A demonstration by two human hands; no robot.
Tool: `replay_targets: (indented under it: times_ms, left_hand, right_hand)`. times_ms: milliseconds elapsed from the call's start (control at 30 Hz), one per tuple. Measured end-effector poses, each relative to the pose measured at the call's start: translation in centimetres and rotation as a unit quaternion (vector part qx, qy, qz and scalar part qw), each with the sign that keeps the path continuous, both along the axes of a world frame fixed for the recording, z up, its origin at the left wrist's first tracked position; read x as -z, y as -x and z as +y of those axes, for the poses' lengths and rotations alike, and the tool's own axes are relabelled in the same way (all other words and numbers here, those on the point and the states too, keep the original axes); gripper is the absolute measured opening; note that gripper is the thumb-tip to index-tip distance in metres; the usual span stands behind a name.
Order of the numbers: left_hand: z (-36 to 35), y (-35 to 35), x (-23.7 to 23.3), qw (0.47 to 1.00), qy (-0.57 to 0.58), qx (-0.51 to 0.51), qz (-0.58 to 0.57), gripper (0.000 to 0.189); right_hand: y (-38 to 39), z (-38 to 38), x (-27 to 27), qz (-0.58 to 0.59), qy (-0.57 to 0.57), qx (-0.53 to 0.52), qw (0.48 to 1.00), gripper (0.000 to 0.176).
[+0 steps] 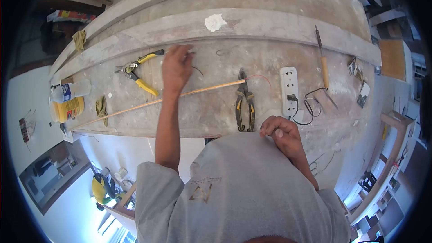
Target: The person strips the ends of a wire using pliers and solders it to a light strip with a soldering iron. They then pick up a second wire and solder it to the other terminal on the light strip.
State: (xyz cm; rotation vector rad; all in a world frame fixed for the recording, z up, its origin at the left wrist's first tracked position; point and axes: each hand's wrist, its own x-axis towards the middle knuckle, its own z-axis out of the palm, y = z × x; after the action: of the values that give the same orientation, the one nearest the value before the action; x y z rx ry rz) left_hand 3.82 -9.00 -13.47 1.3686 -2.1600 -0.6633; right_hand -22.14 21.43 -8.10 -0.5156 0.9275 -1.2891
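My left hand (177, 69) is over the workbench, its fingers bent around something too small to make out, with a short dark wire (198, 70) beside it. Under the wrist runs a long thin strip (202, 89), with a red wire (261, 78) at its right end. Yellow-handled snips (141, 72) lie open-jawed to the left of this hand. Black and yellow pliers (244, 103) rest near the bench's front edge, their jaws by the strip's end. My right hand (282, 134) is near my shirt, right of the pliers, fingers curled; what they hold, if anything, is hidden.
A white power strip (289, 85) with a black plug and a soldering iron (324, 69) lie at the right. Long boards (270, 22) cross the back. A bottle (67, 90) and yellow tub (69, 109) stand left. Behind, at lower left, is a person in yellow (98, 189).
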Motion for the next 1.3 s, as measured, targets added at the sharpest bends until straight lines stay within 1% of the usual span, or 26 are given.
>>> replay_targets:
  times_ms: [67, 100, 133, 167, 267, 300, 367, 500, 567, 600, 633, 700, 767, 800, 833, 867, 900, 967, 1033, 1067, 1100, 1133, 1167, 1200, 1233, 1300]
  left_hand:
    - [-0.8, -3.1, -0.4, 0.998, 0.006, 0.017, -0.063, 0.029]
    - [-0.7, -4.1, -0.5, 0.998, 0.009, 0.015, -0.063, 0.029]
    - [-0.5, -5.0, -0.5, 0.994, 0.033, 0.058, -0.084, 0.029]
    - [-0.2, -5.2, -0.3, 0.988, 0.057, 0.101, -0.102, 0.029]
    - [1.1, -4.7, 0.1, 0.985, 0.06, 0.128, -0.1, 0.023]
    - [1.2, -4.9, 0.6, 0.985, 0.065, 0.128, -0.099, 0.023]
    - [1.3, -5.1, 1.5, 0.975, 0.093, 0.118, -0.166, 0.014]
    - [1.7, -4.7, 0.5, 0.963, 0.134, 0.123, -0.2, 0.01]
    - [3.1, -4.3, -1.5, 0.991, 0.044, 0.104, -0.067, 0.01]
    - [4.8, -3.5, -3.3, 0.994, -0.042, 0.095, 0.013, 0.008]
    - [7.4, -2.7, -5.0, 0.984, -0.13, 0.083, 0.09, 0.007]
    - [12.5, -1.3, -6.1, 0.924, -0.258, 0.122, 0.255, 0.003]
    - [17.0, 0.3, -7.4, 0.855, -0.39, 0.129, 0.316, 0.007]
    - [18.6, 0.9, -7.3, 0.828, -0.432, 0.121, 0.335, 0.009]
    - [19.9, 1.3, -7.0, 0.798, -0.474, 0.112, 0.354, 0.011]
    - [20.6, 1.6, -6.7, 0.798, -0.476, 0.113, 0.352, 0.011]
    - [21.3, 1.8, -6.4, 0.789, -0.498, 0.102, 0.344, 0.011]
    - [21.9, 2.2, -5.8, 0.78, -0.519, 0.09, 0.338, 0.011]
    - [22.1, 2.4, -5.3, 0.807, -0.475, 0.103, 0.335, 0.015]
    - [21.4, 2.5, -5.1, 0.807, -0.474, 0.103, 0.337, 0.015]
    - [19.9, 2.7, -5.0, 0.895, -0.34, 0.098, 0.272, 0.019]
    - [18.3, 2.8, -4.8, 0.956, -0.196, 0.092, 0.197, 0.024]
    - [16.4, 3.0, -4.0, 0.983, -0.061, 0.099, 0.145, 0.031]
    - [14.7, 3.2, -3.0, 0.988, 0.075, 0.104, 0.089, 0.038]
    - [13.6, 3.5, -2.4, 0.988, 0.075, 0.104, 0.09, 0.038]
    - [12.1, 4.1, -1.3, 0.992, 0.064, 0.112, -0.007, 0.045]
  right_hand:
    - [-0.1, -0.1, -0.2, 0.007, 0.006, -0.013, 1.0, 0.037]
    - [-0.3, -0.1, -0.3, 0.006, 0.009, -0.014, 1.0, 0.037]
    - [-0.4, -0.1, -0.3, 0.008, 0.012, -0.021, 1.0, 0.037]
    - [-0.2, -0.1, -0.4, 0.012, 0.014, -0.027, 0.999, 0.038]
    - [-0.6, 0.3, -0.5, 0.022, 0.032, -0.033, 0.999, 0.037]
    - [-0.7, 0.5, -0.5, 0.024, 0.037, -0.032, 0.999, 0.037]
    - [-1.0, 1.2, -0.6, 0.035, 0.042, -0.034, 0.998, 0.038]
    - [-1.4, 2.1, -0.8, 0.032, 0.064, -0.028, 0.997, 0.033]
    - [-1.7, 1.9, -1.9, 0.06, 0.079, -0.035, 0.994, 0.022]
    - [-2.3, 1.8, -2.4, 0.062, 0.076, -0.022, 0.995, 0.022]
    - [-3.0, 1.3, -2.8, 0.091, 0.081, 0.004, 0.993, 0.017]
    - [-4.4, 0.2, -3.5, 0.122, 0.088, 0.034, 0.988, 0.014]
    - [-5.6, -0.9, -4.0, 0.188, 0.092, 0.075, 0.975, 0.016]
    - [-5.9, -1.1, -3.8, 0.188, 0.092, 0.078, 0.975, 0.016]
    - [-6.2, -1.2, -3.4, 0.222, 0.112, 0.091, 0.964, 0.017]
    - [-6.3, -1.1, -2.9, 0.256, 0.131, 0.102, 0.952, 0.018]
    - [-6.2, -0.9, -2.2, 0.256, 0.13, 0.103, 0.952, 0.018]
    - [-5.7, -0.3, -0.6, 0.302, 0.123, 0.099, 0.94, 0.014]
    - [-5.6, 0.1, 0.4, 0.28, 0.107, 0.117, 0.947, 0.013]
    - [-5.5, 0.2, 0.5, 0.257, 0.091, 0.136, 0.952, 0.013]
    - [-5.4, 0.2, 0.2, 0.258, 0.091, 0.134, 0.952, 0.013]
    - [-5.2, 0.0, -0.5, 0.214, 0.056, 0.142, 0.965, 0.013]
    - [-5.0, -0.2, -0.8, 0.169, 0.022, 0.149, 0.974, 0.014]
    - [-4.7, -0.4, -0.7, 0.17, 0.022, 0.149, 0.974, 0.014]
    - [-4.5, -0.7, -0.4, 0.178, 0.013, 0.149, 0.973, 0.014]
    - [-3.8, -1.6, 0.3, 0.187, 0.003, 0.149, 0.971, 0.015]
